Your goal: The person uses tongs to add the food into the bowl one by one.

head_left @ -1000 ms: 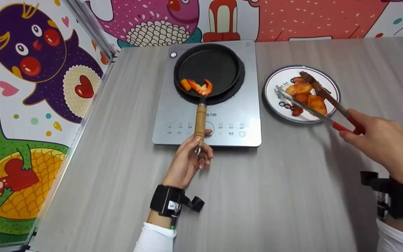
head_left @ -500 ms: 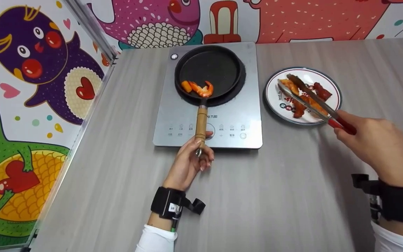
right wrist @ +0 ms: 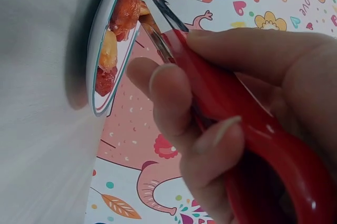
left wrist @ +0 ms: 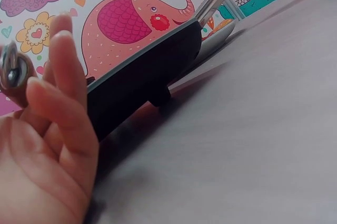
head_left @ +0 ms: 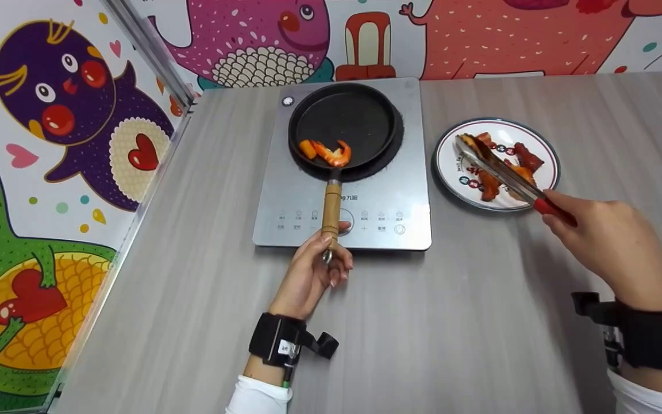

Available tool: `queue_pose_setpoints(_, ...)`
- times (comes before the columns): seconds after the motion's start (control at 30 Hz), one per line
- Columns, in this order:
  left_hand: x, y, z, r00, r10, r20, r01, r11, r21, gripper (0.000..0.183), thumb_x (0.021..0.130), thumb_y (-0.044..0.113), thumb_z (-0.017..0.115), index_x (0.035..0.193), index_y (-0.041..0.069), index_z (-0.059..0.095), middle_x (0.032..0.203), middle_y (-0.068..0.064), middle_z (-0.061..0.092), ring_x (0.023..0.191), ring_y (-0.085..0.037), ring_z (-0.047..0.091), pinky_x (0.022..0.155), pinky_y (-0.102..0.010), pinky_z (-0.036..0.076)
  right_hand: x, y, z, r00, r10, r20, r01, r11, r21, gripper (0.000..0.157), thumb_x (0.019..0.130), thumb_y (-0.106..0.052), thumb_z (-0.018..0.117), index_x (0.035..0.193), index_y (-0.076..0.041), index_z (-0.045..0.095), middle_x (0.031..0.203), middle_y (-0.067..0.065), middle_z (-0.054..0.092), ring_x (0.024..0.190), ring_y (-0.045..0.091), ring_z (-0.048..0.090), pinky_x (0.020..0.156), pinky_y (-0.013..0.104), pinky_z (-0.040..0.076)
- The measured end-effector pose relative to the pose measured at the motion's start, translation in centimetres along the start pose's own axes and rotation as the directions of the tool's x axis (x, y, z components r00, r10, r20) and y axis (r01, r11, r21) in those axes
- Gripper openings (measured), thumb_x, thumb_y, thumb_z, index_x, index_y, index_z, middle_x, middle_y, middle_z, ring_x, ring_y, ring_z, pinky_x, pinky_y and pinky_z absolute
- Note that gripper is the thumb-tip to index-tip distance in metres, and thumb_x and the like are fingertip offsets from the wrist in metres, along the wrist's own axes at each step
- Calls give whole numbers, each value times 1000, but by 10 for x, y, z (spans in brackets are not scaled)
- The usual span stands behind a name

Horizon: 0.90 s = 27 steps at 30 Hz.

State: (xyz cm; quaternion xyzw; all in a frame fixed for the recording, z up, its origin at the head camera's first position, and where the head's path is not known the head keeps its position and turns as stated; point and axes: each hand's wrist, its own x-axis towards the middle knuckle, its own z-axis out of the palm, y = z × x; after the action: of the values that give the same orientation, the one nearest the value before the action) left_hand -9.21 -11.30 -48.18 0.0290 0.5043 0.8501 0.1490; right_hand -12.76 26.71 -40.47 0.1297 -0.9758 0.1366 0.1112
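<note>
Currently: tongs gripped over plate, pan held by its handle

The tongs are held by their red grips in the right hand, fingers curled round them, arms squeezed nearly together. A yellow-brown food piece is seen at the tips, on the plate's far-left part; whether it is firmly clamped cannot be told. More food is spread on the plate: a dark red piece toward the right, a reddish-brown piece toward the near edge, others partly hidden by the tongs.

The wooden handle is held near its end by the left hand, fingers curled round it. The pan is placed over the silver cooktop, with a curved shrimp and a small orange piece beside it, both inside near the handle end. The plate is set just right of the cooktop on the grey table. Behind, cartoon animals are printed on the wall.
</note>
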Motion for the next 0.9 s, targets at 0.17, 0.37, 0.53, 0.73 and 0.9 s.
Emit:
queue_pose_setpoints(0.17,0,-1,0,1000,-4,-6,4,1000,2,50,88,34,49,128,6,41,74,-11,59,56,-18,52,44,-22,38,-1,0,2,1000,-20,-24,20,1000,12,30,78,-14,66,106,-4,64,70,18,62,47,26,46,41,39,30)
queue_pose_setpoints(0.37,0,-1,-1,1000,-3,-10,3,1000,6,51,87,35,50,128,6,41,74,-11,59,56,-18,52,44,-21,38,1,-2,2,1000,6,-20,-6,1000,29,34,81,-17,64,112,-3,61,65,15,59,47,24,42,42,34,28)
queue_pose_setpoints(0.53,1,0,-1,1000,1,0,-1,1000,2,52,87,35,50,129,6,41,74,-11,59,56,-18,52,44,-22,38,3,-4,2,998,44,-35,-42,998,57,37,82,-18,63,115,-2,59,57,8,55,48,22,41,41,30,28)
queue_pose_setpoints(0.73,0,-1,-1,1000,-3,-5,3,1000,3,51,87,36,50,129,7,41,75,-12,59,57,-18,52,44,-22,38,3,-5,2,995,66,-75,-57,992,116,39,84,-20,62,119,-3,57,56,8,57,46,19,46,38,27,29)
queue_pose_setpoints(0.9,0,-1,0,1000,-1,-8,1,1000,0,50,87,35,50,128,7,42,75,-12,59,57,-18,51,44,-22,38,3,-7,1,992,98,-82,-83,983,163,42,84,-23,62,121,-4,55,59,9,59,47,19,50,38,27,29)
